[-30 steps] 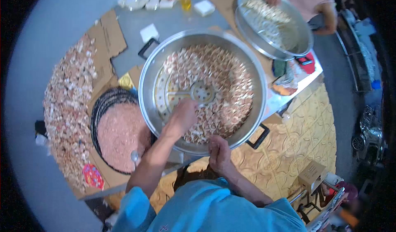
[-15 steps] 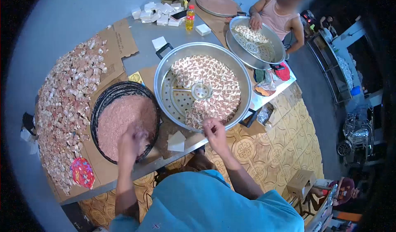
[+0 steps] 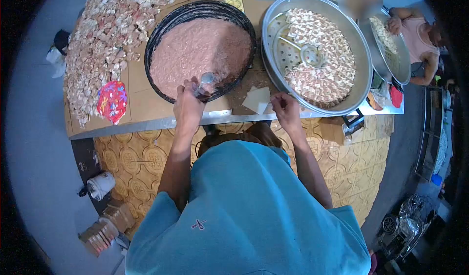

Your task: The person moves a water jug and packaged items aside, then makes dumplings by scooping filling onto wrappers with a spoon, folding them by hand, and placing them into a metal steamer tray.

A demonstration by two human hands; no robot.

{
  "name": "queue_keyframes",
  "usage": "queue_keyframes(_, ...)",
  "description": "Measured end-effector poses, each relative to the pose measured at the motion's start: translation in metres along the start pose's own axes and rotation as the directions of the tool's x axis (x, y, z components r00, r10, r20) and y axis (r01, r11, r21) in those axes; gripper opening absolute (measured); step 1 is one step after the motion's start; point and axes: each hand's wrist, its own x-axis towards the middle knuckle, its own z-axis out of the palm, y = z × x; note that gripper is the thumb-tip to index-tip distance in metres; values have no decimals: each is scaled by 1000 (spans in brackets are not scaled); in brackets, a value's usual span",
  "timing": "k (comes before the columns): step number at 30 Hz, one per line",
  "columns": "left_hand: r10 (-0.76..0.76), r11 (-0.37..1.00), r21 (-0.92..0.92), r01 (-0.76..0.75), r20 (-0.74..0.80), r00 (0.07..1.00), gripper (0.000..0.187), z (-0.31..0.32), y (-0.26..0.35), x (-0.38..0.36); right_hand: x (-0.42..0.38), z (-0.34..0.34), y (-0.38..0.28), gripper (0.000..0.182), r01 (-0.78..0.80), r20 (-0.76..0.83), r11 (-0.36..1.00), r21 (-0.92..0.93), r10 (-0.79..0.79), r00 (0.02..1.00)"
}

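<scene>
My left hand (image 3: 189, 104) grips a metal spoon (image 3: 207, 78) over the near edge of a black tub (image 3: 152, 55) filled with pink minced filling (image 3: 188, 48). Pale square wrappers (image 3: 257, 100) lie on the cardboard between the tub and a large steel steamer pan (image 3: 364, 55). Just right of the wrappers is my right hand (image 3: 286, 110), fingers curled together by the pan's near-left rim; anything between its fingertips is too small to name. Small filled dumplings (image 3: 337, 40) cover much of the pan's perforated base, with bare metal at its left side.
A heap of dumplings (image 3: 110, 31) spreads over cardboard at the left, with a red patterned bag (image 3: 112, 101) at its near end. At the right, a person in a pink top (image 3: 419, 38) reaches into a second steamer pan (image 3: 403, 62). A cardboard box (image 3: 333, 131) stands below the table edge.
The view has turned and tipped downward, so the table sits higher in the frame. The spoon now shows clearly in my left hand. My right hand has moved from the pan's rim toward the wrappers.
</scene>
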Motion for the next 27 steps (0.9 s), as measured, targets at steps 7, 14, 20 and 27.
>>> queue_keyframes(7,-65,998,-14,64,-34,997,28,-41,25,-4,28,31,27,29,321,147,821,-472,-286,947)
queue_keyframes(14,-20,996,85,11,109,994,13,-6,-29,-9,33,39,54,22,417,153,723,-551,-403,902)
queue_keyframes(20,-169,982,107,156,129,977,14,-18,-42,4,26,45,52,12,454,107,711,-536,-477,873)
queue_keyframes(27,-122,985,147,95,182,976,16,-38,-41,13,30,53,66,8,291,10,778,-557,-344,939)
